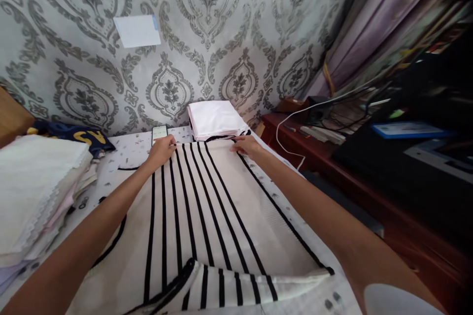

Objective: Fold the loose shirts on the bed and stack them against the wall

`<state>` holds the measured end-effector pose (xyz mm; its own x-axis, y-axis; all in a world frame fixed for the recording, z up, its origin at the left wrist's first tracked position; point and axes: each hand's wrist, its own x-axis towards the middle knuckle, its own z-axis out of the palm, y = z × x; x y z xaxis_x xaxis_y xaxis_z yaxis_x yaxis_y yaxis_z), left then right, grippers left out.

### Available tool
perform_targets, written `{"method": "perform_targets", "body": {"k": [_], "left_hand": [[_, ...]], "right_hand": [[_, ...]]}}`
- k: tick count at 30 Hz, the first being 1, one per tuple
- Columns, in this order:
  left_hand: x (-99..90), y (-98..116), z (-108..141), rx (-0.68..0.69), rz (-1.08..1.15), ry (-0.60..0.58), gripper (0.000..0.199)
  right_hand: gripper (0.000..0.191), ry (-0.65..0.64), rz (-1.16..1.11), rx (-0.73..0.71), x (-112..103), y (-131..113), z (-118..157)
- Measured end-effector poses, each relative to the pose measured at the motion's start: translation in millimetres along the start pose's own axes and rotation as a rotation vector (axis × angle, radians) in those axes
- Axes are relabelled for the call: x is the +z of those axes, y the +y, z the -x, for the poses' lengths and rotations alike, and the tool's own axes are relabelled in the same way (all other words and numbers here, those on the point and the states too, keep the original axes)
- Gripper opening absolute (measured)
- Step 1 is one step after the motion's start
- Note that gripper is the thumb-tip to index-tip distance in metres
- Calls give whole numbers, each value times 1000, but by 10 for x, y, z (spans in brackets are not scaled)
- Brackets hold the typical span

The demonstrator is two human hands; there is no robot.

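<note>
A white garment with black stripes and black edging (207,206) lies spread over the patterned sheet, its near edge folded up. At its far edge, my left hand (162,150) pinches the fabric near the left corner, fingers closed. The same far edge is held near the right corner by my right hand (247,147), thumb and fingers closed on the cloth. Just behind my left hand is a phone (159,132) with its screen lit. Beyond my right hand sits a folded white and pink cloth stack (216,118).
At the left is a pile of folded light cloths (37,187), with a navy and yellow cloth (84,137) behind it. A patterned wall rises at the back. Along the right runs a reddish wooden desk (325,162) with a white cable (278,130) and clutter.
</note>
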<state>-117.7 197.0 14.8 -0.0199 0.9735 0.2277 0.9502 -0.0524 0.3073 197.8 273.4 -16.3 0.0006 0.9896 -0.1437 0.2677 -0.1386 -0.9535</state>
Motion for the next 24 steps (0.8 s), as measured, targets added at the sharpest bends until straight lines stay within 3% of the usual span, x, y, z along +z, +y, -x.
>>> {"method": "perform_targets", "body": {"k": [3, 6, 9, 12, 15, 18, 24], "left_hand": [[-157, 73, 287, 125, 53, 34, 9], [-217, 133, 723, 238, 78, -7, 10], [-174, 159, 1197, 316, 36, -138, 12], [-133, 123, 1528, 388, 2, -231, 15], [-175, 3, 1630, 388, 15, -225, 20], [-269, -185, 1581, 344, -27, -184, 26], [-473, -599, 1414, 83, -394, -154, 43]], "right_hand": [[33, -33, -87, -22, -72, -31, 160], [38, -86, -57, -171, -214, 96, 375], [43, -129, 213, -406, -371, 324, 635], [48, -95, 497, -567, -439, 501, 859], [52, -27, 649, -639, -399, 556, 968], [55, 11, 731, -667, -332, 532, 983], [39, 2, 835, -705, -297, 477, 944]]}}
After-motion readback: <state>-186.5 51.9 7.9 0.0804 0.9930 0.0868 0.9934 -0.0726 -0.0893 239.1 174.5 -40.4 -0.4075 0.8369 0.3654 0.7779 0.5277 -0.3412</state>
